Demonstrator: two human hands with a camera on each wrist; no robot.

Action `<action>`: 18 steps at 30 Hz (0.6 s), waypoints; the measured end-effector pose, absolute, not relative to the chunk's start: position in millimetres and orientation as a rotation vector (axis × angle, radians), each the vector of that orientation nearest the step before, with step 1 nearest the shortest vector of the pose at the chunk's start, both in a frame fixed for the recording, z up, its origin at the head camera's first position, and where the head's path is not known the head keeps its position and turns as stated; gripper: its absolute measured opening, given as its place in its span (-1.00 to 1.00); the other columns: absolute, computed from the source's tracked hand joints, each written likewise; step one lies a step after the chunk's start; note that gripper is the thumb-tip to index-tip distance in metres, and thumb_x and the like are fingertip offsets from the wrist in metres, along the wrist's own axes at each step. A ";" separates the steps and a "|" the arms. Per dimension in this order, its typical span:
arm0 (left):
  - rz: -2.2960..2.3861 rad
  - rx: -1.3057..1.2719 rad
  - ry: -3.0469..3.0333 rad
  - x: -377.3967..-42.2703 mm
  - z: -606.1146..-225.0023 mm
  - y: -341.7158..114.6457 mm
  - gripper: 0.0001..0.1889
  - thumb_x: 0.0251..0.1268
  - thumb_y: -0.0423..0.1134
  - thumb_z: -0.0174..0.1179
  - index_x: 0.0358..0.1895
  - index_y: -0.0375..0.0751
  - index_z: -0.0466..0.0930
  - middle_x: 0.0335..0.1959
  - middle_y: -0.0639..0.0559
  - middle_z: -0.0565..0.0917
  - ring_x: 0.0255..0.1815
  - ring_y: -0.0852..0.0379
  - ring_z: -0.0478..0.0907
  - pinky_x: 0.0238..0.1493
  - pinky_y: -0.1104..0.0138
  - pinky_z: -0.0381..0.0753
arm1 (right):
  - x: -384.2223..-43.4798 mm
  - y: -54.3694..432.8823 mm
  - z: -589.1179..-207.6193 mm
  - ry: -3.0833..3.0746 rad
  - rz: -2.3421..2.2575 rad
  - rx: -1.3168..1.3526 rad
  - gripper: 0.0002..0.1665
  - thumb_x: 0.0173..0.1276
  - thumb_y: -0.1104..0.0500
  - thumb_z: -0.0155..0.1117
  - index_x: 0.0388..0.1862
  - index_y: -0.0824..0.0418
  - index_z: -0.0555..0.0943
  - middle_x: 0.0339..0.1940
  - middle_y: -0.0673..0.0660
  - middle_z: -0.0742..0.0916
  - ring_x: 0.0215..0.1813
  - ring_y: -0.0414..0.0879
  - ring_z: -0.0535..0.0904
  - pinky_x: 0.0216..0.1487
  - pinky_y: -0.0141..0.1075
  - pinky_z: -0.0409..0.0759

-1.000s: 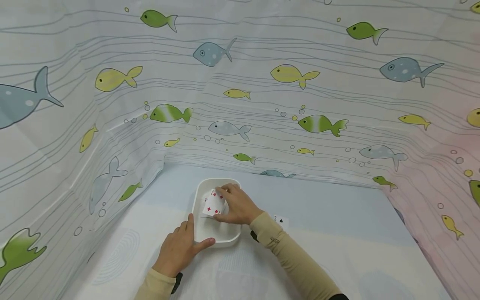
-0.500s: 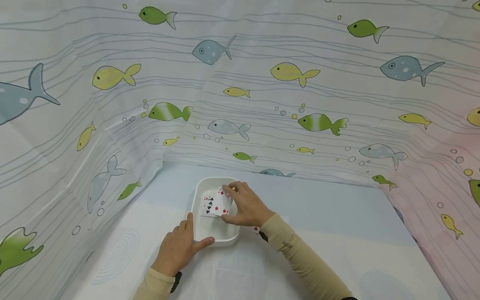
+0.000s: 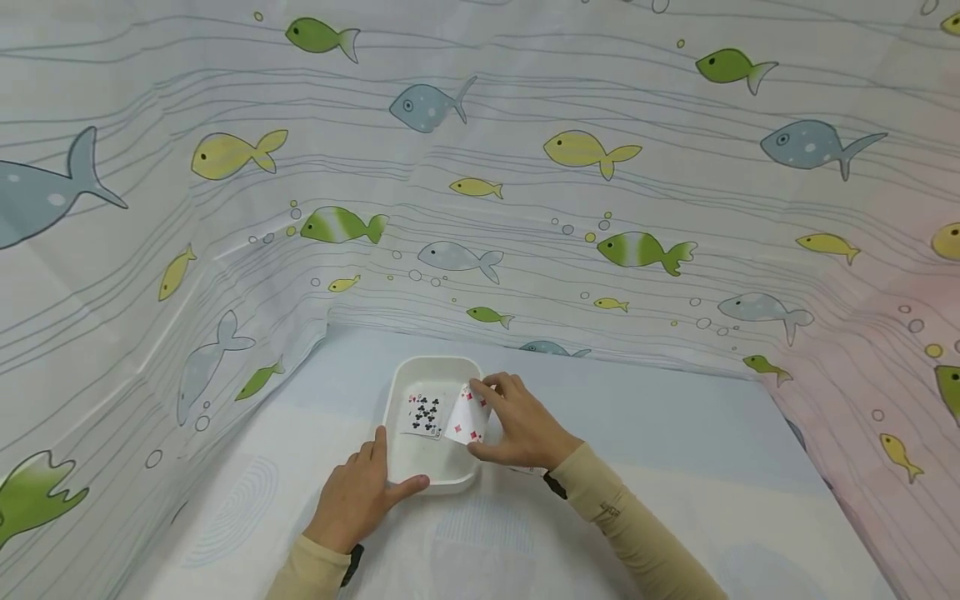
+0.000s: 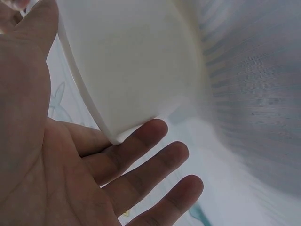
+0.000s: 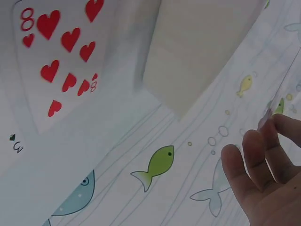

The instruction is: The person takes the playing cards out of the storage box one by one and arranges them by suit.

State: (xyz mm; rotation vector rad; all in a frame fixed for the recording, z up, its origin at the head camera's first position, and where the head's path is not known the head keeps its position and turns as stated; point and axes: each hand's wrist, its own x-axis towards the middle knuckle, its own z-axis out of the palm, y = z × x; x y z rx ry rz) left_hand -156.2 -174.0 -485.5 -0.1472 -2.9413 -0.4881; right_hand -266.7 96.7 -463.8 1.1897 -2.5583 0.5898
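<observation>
Here, spread left grip (image 3: 354,496) touches tray (image 3: 420,463); right (image 3: 527,427) pinches card (image 3: 467,417) only head view reads.

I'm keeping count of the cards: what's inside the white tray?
A clubs card lies face up inside the white tray, overlapping a red-marked card. Anything beneath them is covered. The right hand pinches a diamonds card at the tray's right rim, hiding part of it.

A diamonds card (image 3: 467,417) tilts over the white tray (image 3: 431,460); a clubs card (image 3: 425,414) lies inside.
</observation>
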 end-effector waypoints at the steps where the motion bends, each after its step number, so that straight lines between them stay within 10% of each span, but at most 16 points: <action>1: -0.491 -0.146 -2.941 -156.1 -485.7 -174.3 0.20 0.15 0.49 0.19 0.42 -0.65 0.22 0.05 -0.40 0.61 -0.13 -0.29 0.64 -0.18 -0.08 0.60 | -265.2 100.4 -465.0 -2.563 0.595 1.182 0.08 0.14 -0.27 0.43 0.54 0.19 0.35 0.28 0.09 0.48 0.16 -0.12 0.36 0.00 -0.29 0.55; 18: -0.505 -0.134 -2.946 -155.0 -485.3 -172.8 0.18 0.15 0.43 0.26 0.42 -0.66 0.20 0.07 -0.41 0.60 -0.10 -0.29 0.63 -0.17 -0.09 0.60 | -259.0 182.0 -471.1 -2.701 0.672 0.992 0.08 0.14 -0.26 0.50 0.57 0.09 0.33 0.33 0.05 0.43 0.28 -0.12 0.34 0.11 -0.12 0.58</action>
